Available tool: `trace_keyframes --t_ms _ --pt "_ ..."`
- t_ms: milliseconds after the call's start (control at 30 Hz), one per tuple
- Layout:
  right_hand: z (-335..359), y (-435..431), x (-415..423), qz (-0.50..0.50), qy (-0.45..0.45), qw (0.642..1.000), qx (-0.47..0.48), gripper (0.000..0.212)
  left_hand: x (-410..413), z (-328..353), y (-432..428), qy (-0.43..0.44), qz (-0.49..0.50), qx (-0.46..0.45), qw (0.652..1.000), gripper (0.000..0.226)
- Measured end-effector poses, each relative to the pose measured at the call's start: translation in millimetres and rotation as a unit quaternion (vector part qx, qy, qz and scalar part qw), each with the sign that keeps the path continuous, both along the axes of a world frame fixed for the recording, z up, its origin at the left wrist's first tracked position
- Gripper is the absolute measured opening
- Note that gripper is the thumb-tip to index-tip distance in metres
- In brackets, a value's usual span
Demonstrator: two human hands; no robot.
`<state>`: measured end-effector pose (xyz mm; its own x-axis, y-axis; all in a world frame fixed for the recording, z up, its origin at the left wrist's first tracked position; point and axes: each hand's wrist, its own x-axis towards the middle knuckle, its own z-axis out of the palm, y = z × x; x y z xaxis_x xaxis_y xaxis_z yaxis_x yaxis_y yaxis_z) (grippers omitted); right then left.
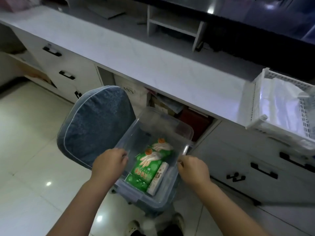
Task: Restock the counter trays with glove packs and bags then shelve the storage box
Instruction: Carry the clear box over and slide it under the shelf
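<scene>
A clear plastic storage box [163,121] sits partly over a blue cushioned chair. Inside lie two green glove packs [144,169] printed with white hands, and a white roll of bags [157,178] beside them on the right. My left hand [109,163] grips the box's left rim. My right hand [193,169] grips its right rim. A white slotted counter tray [255,92] holding clear plastic bags stands on the counter at the far right.
The blue chair [95,125] stands in front of the white counter [136,62]. Below the counter an open shelf [170,106] is stuffed with papers and a red box. Drawers with black handles [264,171] flank it. A small white organiser [175,24] sits at the counter's back.
</scene>
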<state>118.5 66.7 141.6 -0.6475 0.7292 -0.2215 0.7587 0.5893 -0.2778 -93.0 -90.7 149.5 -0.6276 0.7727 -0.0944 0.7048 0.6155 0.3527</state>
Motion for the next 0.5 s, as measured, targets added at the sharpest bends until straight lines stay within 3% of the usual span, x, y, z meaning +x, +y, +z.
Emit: trace_keyframes --t_ms 500 --pt "-98.3 22.6 0.0 -0.067 -0.095 0.988 -0.100 0.022 -33.9 -76.4 27.2 -0.042 0.026 -0.099 0.994 0.027"
